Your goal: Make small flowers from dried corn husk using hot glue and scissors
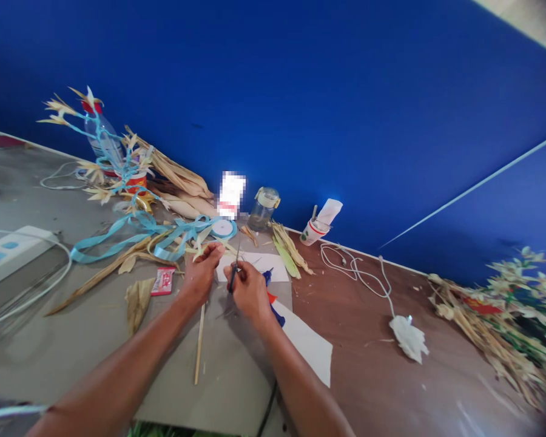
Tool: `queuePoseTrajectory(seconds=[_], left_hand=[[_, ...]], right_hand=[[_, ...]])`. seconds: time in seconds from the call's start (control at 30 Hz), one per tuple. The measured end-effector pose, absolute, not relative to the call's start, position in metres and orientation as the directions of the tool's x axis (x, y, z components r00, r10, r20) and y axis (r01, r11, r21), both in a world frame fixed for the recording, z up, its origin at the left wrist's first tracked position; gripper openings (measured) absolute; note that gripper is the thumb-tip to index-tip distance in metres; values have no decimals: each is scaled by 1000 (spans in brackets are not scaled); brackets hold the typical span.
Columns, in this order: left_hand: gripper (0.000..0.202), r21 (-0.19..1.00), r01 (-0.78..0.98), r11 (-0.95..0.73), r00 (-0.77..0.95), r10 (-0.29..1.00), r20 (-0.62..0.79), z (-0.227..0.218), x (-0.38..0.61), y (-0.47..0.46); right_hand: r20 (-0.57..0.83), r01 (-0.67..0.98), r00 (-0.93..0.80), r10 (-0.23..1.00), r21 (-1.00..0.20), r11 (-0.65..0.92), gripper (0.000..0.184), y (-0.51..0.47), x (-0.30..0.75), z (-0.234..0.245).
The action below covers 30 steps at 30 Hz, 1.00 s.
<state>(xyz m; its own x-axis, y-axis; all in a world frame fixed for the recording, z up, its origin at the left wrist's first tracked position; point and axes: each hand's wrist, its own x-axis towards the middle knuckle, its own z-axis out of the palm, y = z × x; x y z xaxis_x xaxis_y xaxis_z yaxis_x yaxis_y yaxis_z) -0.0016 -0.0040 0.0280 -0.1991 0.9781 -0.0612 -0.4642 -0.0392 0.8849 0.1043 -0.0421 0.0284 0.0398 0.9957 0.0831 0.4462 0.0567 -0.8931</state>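
Note:
My right hand is closed around scissors with dark handles, the thin blades pointing up and away from me. Just left of it, my left hand is closed in a pinch, its fingertips near the blades. What it pinches is too small to make out; pale husk strips lie behind it. White paper lies beyond my right hand. Partly hidden under my right wrist is a blue glue gun. A thin wooden stick lies on the table below my left hand.
Light-blue ribbon and its spool, dried corn husks and a husk-flower branch lie left. A red packet is near my left forearm. Behind stand a jar and paper cup. A power strip sits far left.

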Motion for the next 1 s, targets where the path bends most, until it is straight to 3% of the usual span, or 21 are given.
queuePoseTrajectory(seconds=[0.13,0.33,0.47,0.7,0.9,1.0], left_hand=[[15,944,-314,-103,-238,971,27,31,-3,-5],[11,984,-53,-169,-209,966,155,20,-8,-2],[13,985,8,-171,-176,970,169,19,-9,-2],[19,986,68,-150,-138,978,158,20,-8,-3],[21,978,126,-164,-75,982,174,20,-7,-4],[20,981,124,-150,-72,985,160,23,-6,-5]], right_hand=[[-65,613,-25,998,-789,-36,21,-41,110,39],[-119,699,-248,961,-709,92,19,-46,114,38],[-2,846,-255,967,-485,223,22,-47,116,38],[-103,951,-267,958,-189,245,30,-52,114,41],[-46,963,-223,974,-164,213,36,-51,116,58],[-127,946,-285,950,-198,257,33,-49,120,61]])
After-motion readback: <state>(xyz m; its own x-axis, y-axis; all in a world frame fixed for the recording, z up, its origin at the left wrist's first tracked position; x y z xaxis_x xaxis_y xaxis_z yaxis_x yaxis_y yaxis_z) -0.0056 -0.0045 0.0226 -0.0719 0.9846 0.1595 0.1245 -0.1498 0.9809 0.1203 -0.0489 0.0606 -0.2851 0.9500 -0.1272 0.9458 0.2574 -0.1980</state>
